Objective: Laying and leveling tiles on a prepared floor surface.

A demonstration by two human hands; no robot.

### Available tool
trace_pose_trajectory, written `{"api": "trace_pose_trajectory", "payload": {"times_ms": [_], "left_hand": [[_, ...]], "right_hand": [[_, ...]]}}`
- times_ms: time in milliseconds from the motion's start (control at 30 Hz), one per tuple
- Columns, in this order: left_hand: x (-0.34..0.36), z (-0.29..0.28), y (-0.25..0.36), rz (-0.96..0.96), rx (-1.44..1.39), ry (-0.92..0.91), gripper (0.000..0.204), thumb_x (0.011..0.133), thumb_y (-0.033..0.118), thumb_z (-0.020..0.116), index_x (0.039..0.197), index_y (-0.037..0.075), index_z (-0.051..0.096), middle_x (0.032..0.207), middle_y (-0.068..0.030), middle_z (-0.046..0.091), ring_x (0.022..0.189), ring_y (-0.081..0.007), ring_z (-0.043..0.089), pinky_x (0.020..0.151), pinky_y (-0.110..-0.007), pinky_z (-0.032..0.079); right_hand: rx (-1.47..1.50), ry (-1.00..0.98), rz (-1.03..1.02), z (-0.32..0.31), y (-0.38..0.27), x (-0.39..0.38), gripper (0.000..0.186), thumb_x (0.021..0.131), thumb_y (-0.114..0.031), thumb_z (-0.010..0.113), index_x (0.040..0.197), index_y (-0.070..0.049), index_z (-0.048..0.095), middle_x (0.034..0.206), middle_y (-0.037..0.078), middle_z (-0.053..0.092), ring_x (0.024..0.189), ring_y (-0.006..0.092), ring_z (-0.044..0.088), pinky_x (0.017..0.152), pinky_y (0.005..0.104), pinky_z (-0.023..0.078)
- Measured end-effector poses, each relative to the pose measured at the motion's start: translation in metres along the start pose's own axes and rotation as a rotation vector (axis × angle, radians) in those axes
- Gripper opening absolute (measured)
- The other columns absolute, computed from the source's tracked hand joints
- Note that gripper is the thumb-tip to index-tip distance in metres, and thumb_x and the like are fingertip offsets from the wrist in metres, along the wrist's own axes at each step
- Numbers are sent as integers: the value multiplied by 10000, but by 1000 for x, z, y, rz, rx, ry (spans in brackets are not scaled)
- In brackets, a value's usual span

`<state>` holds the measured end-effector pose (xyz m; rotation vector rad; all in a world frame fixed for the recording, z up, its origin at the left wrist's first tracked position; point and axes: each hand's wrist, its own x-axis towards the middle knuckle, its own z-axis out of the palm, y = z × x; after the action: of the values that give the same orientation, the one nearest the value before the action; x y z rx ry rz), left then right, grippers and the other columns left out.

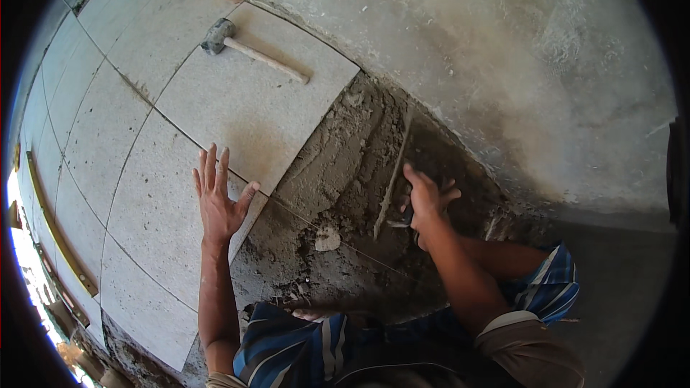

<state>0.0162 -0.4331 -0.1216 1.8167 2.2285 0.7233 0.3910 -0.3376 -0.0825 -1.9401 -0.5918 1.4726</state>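
My left hand [221,201] is open with its fingers spread, over the pale floor tiles by the joint next to the bare mortar. Whether the palm presses on the tile I cannot tell. In my right hand [427,201] is the handle of a trowel [392,176], the fingers closed around it. Its long flat blade stands nearly edge-on over the wet mortar [345,147]. That mortar is rough and ridged, and lies between the tile edge and the wall. A pale lump [328,238] sits on it, beside a thin string [366,253] stretched across.
A mallet [218,36] with a dark head and wooden handle lies on the far tile [251,100]. The grey wall [489,36] bounds the work on the right. At the far left a long yellow level [54,226] rests on the tiles. My knees in striped cloth are close to the mortar.
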Motion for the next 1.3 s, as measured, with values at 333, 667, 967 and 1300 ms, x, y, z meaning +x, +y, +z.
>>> {"api": "trace_pose_trajectory", "payload": {"times_ms": [333, 667, 967, 1300], "left_hand": [[-7, -9, -4, -11, -8, 14, 854, 884, 604, 682, 1531, 102, 437, 1617, -177, 342, 1540, -374, 212, 1219, -602, 165], [-35, -22, -19, -56, -57, 19, 808, 920, 591, 645, 1512, 74, 460, 1617, -173, 350, 1541, -374, 212, 1216, -591, 171], [-28, -21, -11, -33, -93, 12, 797, 928, 599, 626, 1508, 76, 466, 1614, -171, 356, 1540, -378, 212, 1218, -590, 170], [-32, -22, -16, -54, -84, 12, 788, 929, 592, 633, 1508, 82, 471, 1610, -163, 368, 1539, -375, 217, 1218, -592, 164]], "right_hand": [[552, -464, -106, 114, 1, 23, 291, 988, -395, 650, 931, -110, 665, 669, 6, 578, 447, 99, 484, 377, 283, 365], [649, -484, -121, 152, -7, 40, 273, 974, -381, 662, 1027, -114, 671, 731, -10, 605, 474, 98, 510, 375, 267, 361], [631, -266, -102, 157, 0, 45, 289, 948, -404, 684, 892, -127, 624, 662, -26, 524, 493, 107, 502, 385, 288, 360], [564, -382, -123, 156, -7, 46, 283, 947, -410, 686, 905, -133, 644, 670, -23, 556, 475, 111, 508, 384, 288, 366]]}}
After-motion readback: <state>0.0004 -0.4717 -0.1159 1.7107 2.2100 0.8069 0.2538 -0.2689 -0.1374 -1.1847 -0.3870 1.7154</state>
